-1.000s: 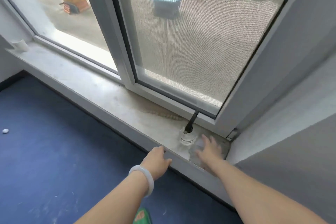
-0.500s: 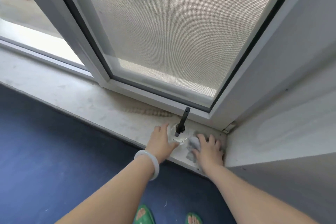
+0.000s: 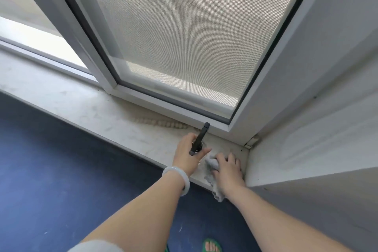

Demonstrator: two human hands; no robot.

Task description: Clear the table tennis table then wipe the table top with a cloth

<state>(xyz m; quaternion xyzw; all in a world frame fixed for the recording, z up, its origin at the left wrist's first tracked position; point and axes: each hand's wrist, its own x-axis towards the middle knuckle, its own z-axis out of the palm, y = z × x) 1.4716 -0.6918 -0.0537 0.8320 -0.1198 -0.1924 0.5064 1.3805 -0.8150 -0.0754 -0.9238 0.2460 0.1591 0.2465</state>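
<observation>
Head view: the left hand [image 3: 189,156], with a white bracelet [image 3: 177,178] on its wrist, wraps its fingers round a spray bottle [image 3: 199,139] standing on the windowsill [image 3: 102,112]. The clear body is mostly hidden by the palm and the black nozzle sticks up above it. The right hand [image 3: 228,172] is just beside it in the sill's right corner, fingers curled down and bunching a grey cloth [image 3: 211,164]. One end of the cloth hangs over the sill edge toward the blue floor [image 3: 61,170]. The table tennis table is not in view, so wiping looks not yet started; this reads as fetching supplies.

To do it well:
- Gather the hanging end into the fist so the cloth comes up whole and doesn't drag.
- Grip the bottle low on the body and lift it straight up, since the nozzle sits close to the window frame [image 3: 173,106].
- The sill looks dusty, so shaking the cloth out first may help.
</observation>
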